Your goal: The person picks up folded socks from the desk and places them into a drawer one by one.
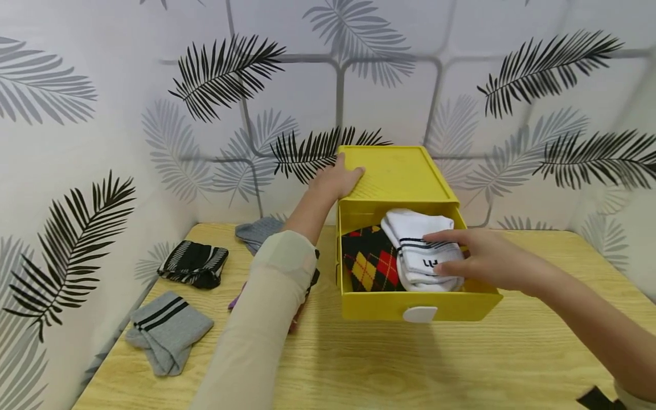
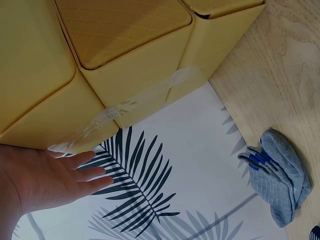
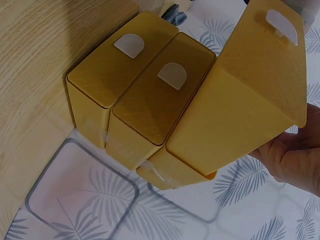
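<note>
A yellow drawer unit [image 1: 392, 171] stands on the table with its top drawer [image 1: 379, 307] pulled out. In the drawer lie black argyle socks [image 1: 371, 262] with red and yellow diamonds, and folded white socks [image 1: 410, 228] with dark stripes. My right hand [image 1: 479, 259] reaches in from the right, its thumb and extended fingers touching the white socks. Other fingers of that hand are hidden behind the drawer wall in the right wrist view. My left hand [image 1: 335, 177] rests at the unit's upper left edge, and the left wrist view shows its fingers straight along the side.
Left on the wooden table [image 1: 410, 370] lie grey striped socks [image 1: 169, 330], black-and-white socks [image 1: 195, 263] and blue-grey socks [image 1: 258, 232]. More socks are partly hidden behind my left sleeve [image 1: 256, 324]. Two closed drawers [image 3: 150, 80] sit below the top one. Patterned fabric [image 1: 287, 85] hangs behind.
</note>
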### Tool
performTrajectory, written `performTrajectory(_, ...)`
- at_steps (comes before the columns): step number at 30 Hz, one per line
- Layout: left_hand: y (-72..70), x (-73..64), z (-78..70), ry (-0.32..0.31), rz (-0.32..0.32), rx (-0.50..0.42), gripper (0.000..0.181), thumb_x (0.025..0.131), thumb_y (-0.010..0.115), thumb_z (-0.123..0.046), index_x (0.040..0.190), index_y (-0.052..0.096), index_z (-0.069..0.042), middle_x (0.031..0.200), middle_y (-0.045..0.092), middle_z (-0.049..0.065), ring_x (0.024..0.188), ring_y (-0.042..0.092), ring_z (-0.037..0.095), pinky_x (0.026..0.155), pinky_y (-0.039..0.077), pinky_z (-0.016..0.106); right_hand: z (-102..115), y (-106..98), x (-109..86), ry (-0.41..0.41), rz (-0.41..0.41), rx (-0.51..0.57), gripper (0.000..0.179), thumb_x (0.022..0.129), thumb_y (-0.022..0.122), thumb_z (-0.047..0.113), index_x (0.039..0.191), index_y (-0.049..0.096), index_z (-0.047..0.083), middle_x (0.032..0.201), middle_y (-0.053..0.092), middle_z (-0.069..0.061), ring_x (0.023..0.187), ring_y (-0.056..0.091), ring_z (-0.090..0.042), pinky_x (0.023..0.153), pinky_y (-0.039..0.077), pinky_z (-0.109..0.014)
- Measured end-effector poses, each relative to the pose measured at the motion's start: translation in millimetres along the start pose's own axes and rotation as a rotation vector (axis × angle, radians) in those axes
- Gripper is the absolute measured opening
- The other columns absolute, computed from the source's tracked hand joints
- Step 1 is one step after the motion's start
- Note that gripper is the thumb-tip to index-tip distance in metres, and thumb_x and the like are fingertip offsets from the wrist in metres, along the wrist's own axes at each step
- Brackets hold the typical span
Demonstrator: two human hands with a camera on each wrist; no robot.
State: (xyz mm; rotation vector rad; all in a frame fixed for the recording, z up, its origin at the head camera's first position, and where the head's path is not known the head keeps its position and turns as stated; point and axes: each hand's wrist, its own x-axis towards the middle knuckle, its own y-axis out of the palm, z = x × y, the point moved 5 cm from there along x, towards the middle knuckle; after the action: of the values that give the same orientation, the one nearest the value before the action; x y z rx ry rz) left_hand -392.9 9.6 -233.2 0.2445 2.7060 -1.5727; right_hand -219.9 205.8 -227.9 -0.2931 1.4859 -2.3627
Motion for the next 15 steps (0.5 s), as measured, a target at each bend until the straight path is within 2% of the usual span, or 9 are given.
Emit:
performTrajectory(3,-1.3,-0.5,1.0,-0.008,-0.002,0.0,0.072,0.093,0.028,-0.059,0.149,-0.002,-0.025,0.15,0.019,0.01,0.135,0.013,0.031,0.105,0.016,0.051,3.7,1.0,3.2,-0.014,0.006,-0.083,0.056,0.081,0.07,0.03,0.13,0.053,0.008,0.088,0.056,-0.006,0.074,0.045,-0.021,0.06,0.034,-0.032)
performTrajectory(6,-1.6,-1.3,0.9,-0.01,0.002,-0.008,0.071,0.093,0.028,-0.059,0.149,-0.002,-0.025,0.15,0.019,0.01,0.135,0.013,0.031,0.105,0.016,0.051,3.1,-1.5,2.2,-0.016,0.003,-0.076,0.06,0.081,0.071,0.03,0.132,0.05,0.006,0.092,0.058,-0.008,0.076,0.048,-0.022,0.063,0.038,-0.033)
performTrajectory(9,-1.1,-1.8,0.6,-0.011,0.007,-0.017,0.071,0.093,0.028,-0.059,0.149,-0.001,-0.026,0.15,0.019,0.01,0.136,0.012,0.03,0.105,0.014,0.051,-1.0,-6.0,-2.9,-0.005,0.004,0.012,0.064,0.083,0.069,0.03,0.135,0.043,0.003,0.105,0.058,-0.016,0.089,0.054,-0.028,0.074,0.045,-0.041)
performTrajectory(12,-0.6,-1.5,0.5,-0.013,0.008,-0.02,0.071,0.093,0.028,-0.059,0.149,-0.001,-0.026,0.15,0.019,0.009,0.136,0.012,0.03,0.105,0.014,0.051,-6.3,-9.4,-9.9,0.021,0.039,0.146,0.066,0.087,0.064,0.031,0.139,0.036,0.001,0.12,0.051,-0.025,0.104,0.053,-0.035,0.084,0.045,-0.048)
performTrajectory(15,0.1,-0.2,0.2,-0.014,0.013,-0.013,0.071,0.093,0.028,-0.059,0.149,-0.002,-0.027,0.15,0.019,0.009,0.136,0.012,0.03,0.105,0.014,0.051,-11.7,-12.4,-16.7,0.062,0.095,0.263,0.066,0.091,0.058,0.032,0.141,0.029,0.0,0.125,0.046,-0.03,0.103,0.056,-0.032,0.085,0.045,-0.049)
